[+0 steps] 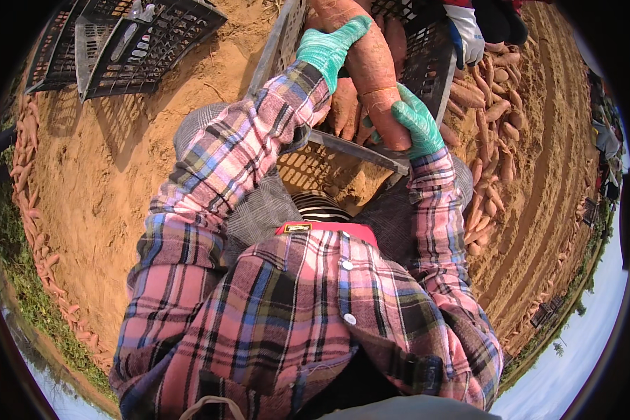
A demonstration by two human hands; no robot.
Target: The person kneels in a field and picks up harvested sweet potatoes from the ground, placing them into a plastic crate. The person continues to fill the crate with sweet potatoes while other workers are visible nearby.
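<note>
A very large, reddish sweet potato (370, 65) lies slantwise over a black plastic crate (354, 149) in front of me. My left hand (325, 48), in a green knit glove, grips its side with the thumb across the top. Around its near end closes my right hand (420, 119), gloved the same way, with some fingers hidden underneath. A thin crease runs across the root near that end. Below it, more sweet potatoes (345, 107) fill part of the crate, which stands between my knees. The root's far end leaves the picture at the top.
Black crates (147, 47) stand at the upper left, with a clear plastic bottle (128, 31) in one. Dug sweet potatoes (491, 136) lie heaped on the soil along the crate's right. Another person's white-and-blue gloved hand (466, 37) is by the crate's right rim.
</note>
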